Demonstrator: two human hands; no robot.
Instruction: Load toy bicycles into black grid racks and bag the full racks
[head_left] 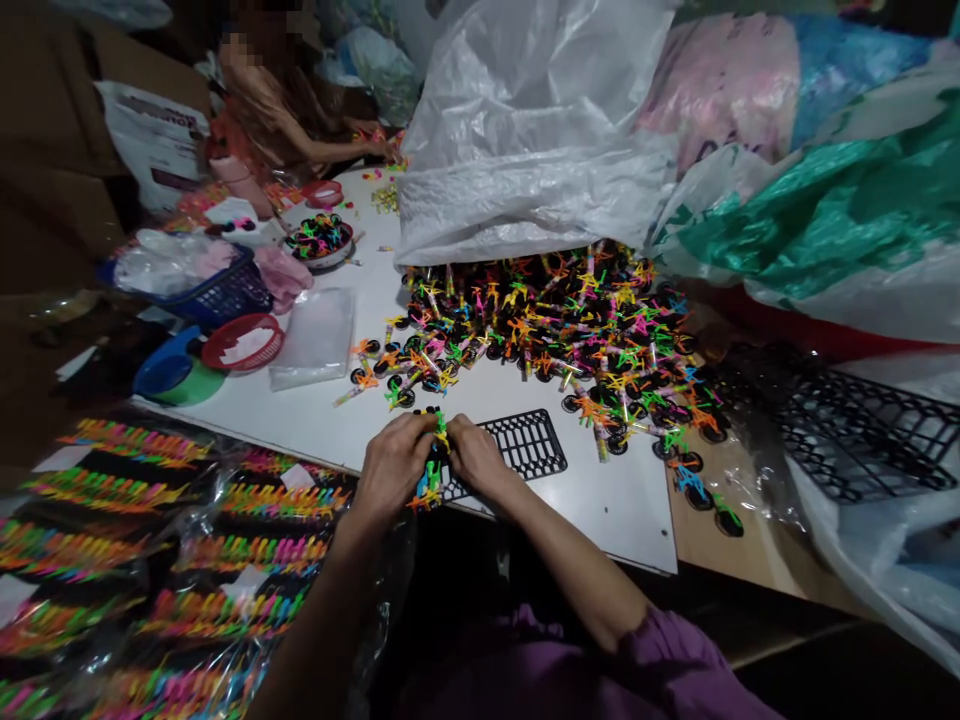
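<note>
A black slotted plastic rack (556, 437) lies near the front edge of the white table (495, 400). Small colourful toy bicycles (431, 480) stand in its left end. My left hand (396, 455) is closed at that end, its fingertips pinching a yellow and green toy bicycle (441, 432). From the other side my right hand (478, 456) bends over the rack, with its fingers closed on the same toy. The fingertips partly hide how the toy sits in the slots. Beyond my hands spreads a large heap of toy bicycles (525, 320) with small tubes among them.
A white sack (540, 130) overhangs the heap. Clear plastic bags (313, 335), a red basket (244, 342) and a blue basket (232, 290) are at left. Packed rows of toys (247, 550) lie lower left. Black racks (862, 430) are at right. Another person (277, 110) works far left.
</note>
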